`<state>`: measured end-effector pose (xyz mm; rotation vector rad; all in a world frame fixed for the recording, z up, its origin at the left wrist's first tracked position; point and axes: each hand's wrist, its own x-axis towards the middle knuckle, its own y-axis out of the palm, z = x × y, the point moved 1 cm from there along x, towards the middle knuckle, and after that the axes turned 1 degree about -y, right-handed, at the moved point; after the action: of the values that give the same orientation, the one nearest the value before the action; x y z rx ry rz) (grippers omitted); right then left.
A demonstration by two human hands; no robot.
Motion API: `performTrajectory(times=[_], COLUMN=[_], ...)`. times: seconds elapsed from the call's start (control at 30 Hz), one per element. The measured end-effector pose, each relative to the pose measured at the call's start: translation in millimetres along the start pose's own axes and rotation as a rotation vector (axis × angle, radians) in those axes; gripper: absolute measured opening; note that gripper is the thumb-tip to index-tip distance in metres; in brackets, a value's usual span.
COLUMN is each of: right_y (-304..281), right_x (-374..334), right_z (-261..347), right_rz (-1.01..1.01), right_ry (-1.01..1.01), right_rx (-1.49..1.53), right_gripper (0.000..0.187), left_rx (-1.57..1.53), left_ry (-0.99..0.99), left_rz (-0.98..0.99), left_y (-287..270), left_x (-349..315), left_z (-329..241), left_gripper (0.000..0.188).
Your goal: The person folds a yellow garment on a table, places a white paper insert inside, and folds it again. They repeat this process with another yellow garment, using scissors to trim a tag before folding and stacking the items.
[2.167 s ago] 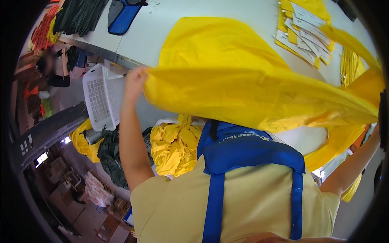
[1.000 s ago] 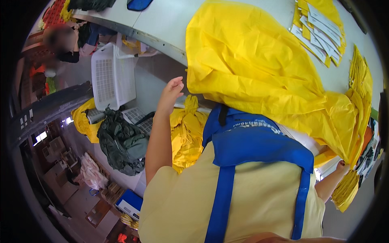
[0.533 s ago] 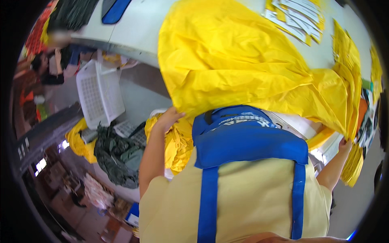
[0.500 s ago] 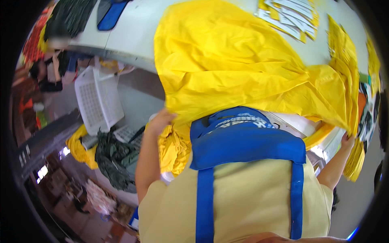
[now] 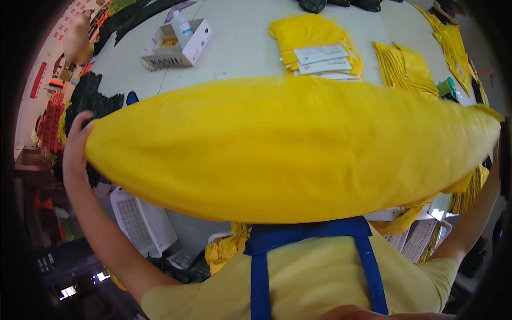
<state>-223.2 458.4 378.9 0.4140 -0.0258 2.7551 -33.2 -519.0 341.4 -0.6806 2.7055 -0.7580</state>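
A large piece of smooth yellow fabric (image 5: 277,149) is stretched taut in the air in front of my chest, over the near part of the table. My left hand (image 5: 78,144) grips its left end, the fingers bent around the edge. At the far right rim, my right hand (image 5: 498,136) holds the other end; its fingers are mostly hidden by the cloth and the dark border. The fabric is slightly blurred by motion, and whether it is a finished garment cannot be told. Below it shows my blue apron (image 5: 309,233).
On the white table (image 5: 234,48) are a white box (image 5: 178,53) with a bottle, yellow folded pieces (image 5: 314,34) topped with white cards, and a pleated yellow stack (image 5: 405,69). A white plastic basket (image 5: 141,218) stands lower left, near more yellow cloth (image 5: 226,253).
The yellow fabric was draped loosely across the table and is now lifted and pulled taut. My hands have moved up and farther apart, and the view has shifted to show more of the table.
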Motion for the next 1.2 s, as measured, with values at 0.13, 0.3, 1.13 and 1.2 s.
performTrajectory(times=[0.13, 0.3, 1.13, 1.2], right_y=[-15, 24, 107, 134], right_x=[108, 71, -370, -380], right_z=[-74, -80, -226, -224], right_rz=[-0.191, -0.226, -0.016, 0.349], right_ry=[0.127, -0.004, 0.038, 0.086], right_rx=[-0.113, -0.077, -0.866, -0.908], right_gripper=[0.023, 0.021, 0.022, 0.023], left_rx=[-0.193, -0.295, 0.681, 0.39], left_ry=[0.059, 0.447, 0.108, 0.424], left_rz=[-0.138, -0.365, -0.084, 0.045], left_y=[-5, -12, 182, 294], left_x=[218, 230, 69, 40], left_z=[-31, -174, 194, 153], left_gripper=[0.044, 0.05, 0.041, 0.046])
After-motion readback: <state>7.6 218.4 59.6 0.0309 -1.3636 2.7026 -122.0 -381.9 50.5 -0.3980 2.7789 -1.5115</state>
